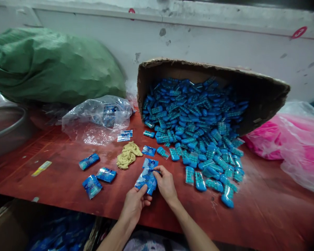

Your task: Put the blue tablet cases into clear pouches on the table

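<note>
Both my hands hold one small clear packet with blue contents (147, 179) just above the red table's (68, 177) front edge. My left hand (135, 204) grips its lower end, and my right hand (165, 184) pinches its upper right side. A second blue packet (150, 163) lies just beyond it. To the left lie three filled blue packets (89, 161), (106, 174), (92, 186). A tipped cardboard box (261, 94) spills a heap of small blue items (196, 129) across the table to my right.
A crumpled clear plastic bag (98, 120) and a yellow cloth (128, 154) lie behind my hands. A large green sack (49, 66) sits at the back left, a metal basin (6, 129) at far left, pink bags (288, 143) at right. More blue stock lies under the table (60, 233).
</note>
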A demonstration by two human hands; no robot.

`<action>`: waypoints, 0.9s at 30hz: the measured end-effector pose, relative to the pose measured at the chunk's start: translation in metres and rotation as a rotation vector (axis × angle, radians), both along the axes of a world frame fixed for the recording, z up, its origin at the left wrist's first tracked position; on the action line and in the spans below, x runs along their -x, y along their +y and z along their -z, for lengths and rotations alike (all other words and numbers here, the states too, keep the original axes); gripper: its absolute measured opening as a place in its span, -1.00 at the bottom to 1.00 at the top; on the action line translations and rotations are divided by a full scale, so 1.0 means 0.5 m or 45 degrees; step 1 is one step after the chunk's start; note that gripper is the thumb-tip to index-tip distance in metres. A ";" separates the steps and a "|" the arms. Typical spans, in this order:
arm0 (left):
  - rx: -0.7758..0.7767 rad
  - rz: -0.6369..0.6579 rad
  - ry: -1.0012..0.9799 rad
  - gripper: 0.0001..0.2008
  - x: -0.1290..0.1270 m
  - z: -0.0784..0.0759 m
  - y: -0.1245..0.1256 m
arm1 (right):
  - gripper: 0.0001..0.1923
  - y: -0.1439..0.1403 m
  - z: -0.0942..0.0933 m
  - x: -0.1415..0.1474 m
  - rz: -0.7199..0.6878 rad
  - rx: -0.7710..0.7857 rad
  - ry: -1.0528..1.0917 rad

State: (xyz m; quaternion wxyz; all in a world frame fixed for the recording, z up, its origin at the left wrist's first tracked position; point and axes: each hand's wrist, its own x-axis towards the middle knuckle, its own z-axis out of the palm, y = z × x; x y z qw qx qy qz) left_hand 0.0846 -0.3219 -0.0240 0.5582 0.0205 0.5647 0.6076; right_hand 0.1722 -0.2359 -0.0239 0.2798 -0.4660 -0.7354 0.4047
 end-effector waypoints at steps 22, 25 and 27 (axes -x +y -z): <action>0.064 -0.026 0.089 -0.64 0.021 0.002 -0.021 | -0.78 -0.035 -0.012 0.001 -0.030 -0.206 -0.245; 0.102 -0.106 0.121 -0.65 0.034 -0.005 -0.039 | -0.77 -0.029 -0.008 -0.007 -0.011 -0.331 -0.392; 0.075 -0.146 0.071 -0.65 0.037 -0.013 -0.044 | -0.77 -0.030 -0.018 -0.017 0.003 -0.392 -0.448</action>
